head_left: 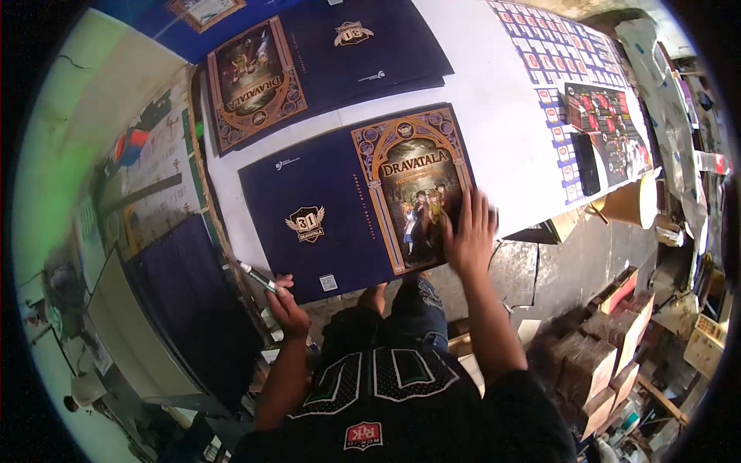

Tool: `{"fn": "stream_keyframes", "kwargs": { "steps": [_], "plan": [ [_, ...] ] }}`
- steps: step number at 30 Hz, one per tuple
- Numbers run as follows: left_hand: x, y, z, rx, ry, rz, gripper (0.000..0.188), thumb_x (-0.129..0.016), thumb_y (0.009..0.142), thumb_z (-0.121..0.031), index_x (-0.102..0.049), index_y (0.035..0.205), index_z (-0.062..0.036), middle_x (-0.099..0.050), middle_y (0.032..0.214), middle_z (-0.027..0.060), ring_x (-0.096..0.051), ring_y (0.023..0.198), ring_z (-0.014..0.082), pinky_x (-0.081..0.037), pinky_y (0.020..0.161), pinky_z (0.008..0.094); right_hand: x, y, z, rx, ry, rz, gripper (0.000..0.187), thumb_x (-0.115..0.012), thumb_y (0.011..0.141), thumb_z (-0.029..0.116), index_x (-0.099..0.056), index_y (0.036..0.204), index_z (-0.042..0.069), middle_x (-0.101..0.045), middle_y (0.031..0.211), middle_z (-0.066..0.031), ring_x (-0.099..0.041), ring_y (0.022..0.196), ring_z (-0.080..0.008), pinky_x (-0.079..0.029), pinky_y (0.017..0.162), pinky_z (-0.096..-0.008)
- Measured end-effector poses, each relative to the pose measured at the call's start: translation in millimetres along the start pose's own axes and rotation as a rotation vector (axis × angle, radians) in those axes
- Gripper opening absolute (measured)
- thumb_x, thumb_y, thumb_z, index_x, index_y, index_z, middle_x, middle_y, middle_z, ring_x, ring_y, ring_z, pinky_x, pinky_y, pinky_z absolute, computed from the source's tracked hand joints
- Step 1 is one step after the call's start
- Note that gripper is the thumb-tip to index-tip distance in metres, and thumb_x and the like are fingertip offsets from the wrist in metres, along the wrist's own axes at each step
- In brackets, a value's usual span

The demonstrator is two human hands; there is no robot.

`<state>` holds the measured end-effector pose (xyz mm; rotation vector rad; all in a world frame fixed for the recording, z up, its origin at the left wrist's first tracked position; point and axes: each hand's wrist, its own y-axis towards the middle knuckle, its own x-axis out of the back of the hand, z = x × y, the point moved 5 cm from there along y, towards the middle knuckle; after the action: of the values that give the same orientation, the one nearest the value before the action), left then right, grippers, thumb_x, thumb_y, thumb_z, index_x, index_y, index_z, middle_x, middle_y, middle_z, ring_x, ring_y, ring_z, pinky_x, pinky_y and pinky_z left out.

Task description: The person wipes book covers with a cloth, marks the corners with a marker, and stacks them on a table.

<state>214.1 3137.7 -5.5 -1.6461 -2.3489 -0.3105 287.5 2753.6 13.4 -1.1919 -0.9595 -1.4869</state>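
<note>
A large dark-blue printed cover sheet (309, 189) lies open on the white tabletop in front of me. Its right half carries an ornate gold frame around a picture of several figures; a winged emblem and a small square code mark the left half. My right hand (472, 235) rests with fingers stretched out on the sheet's right edge. At the near left corner, my left hand (289, 310) is closed around a slim white and green pen (257, 276), which points away to the left. Its fingertips are beside the sheet's corner; whether they also pinch it I cannot tell.
Similar blue cover sheets (332, 58) lie stacked farther back on the white table (486, 100). Small printed labels (540, 38) and black-red printed sheets (606, 131) lie at the right. Cardboard boxes (594, 359) stand on the floor at the lower right. Another person (83, 390) is at the far left.
</note>
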Motion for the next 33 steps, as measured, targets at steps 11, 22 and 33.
{"fn": "stream_keyframes", "kwargs": {
  "steps": [11,22,33],
  "plan": [
    [4,5,-3,-0.05,0.003,-0.045,0.029,-0.032,0.105,-0.021,-0.051,0.099,-0.0004,-0.055,0.096,0.012,-0.054,0.094,0.0247,-0.041,0.089,0.0387,-15,-11,23,0.052,0.054,0.099,0.063,-0.048,0.097,0.038,-0.034,0.148,0.004,-0.031,0.154,-0.021,-0.027,0.144,-0.0357,-0.018,0.116,-0.0521],
    [15,-6,14,-0.076,-0.074,-0.008,0.035,-0.036,0.105,-0.033,-0.055,0.11,-0.0048,-0.059,0.106,0.0122,-0.055,0.099,0.0253,-0.043,0.091,0.0444,-47,113,213,0.289,0.049,-0.027,0.073,-0.039,0.099,0.051,-0.029,0.148,-0.003,-0.031,0.153,-0.0217,-0.024,0.145,-0.0333,-0.013,0.119,-0.0485],
    [25,1,6,-0.181,-0.185,-0.132,0.03,-0.042,0.103,-0.031,-0.053,0.104,-0.0029,-0.056,0.1,0.0111,-0.054,0.093,0.0197,-0.045,0.086,0.0378,-71,-118,293,1.268,-0.028,0.325,0.059,-0.053,0.092,0.037,-0.042,0.144,0.009,-0.036,0.152,-0.0132,-0.029,0.143,-0.0293,-0.023,0.115,-0.0494]
  ]
}}
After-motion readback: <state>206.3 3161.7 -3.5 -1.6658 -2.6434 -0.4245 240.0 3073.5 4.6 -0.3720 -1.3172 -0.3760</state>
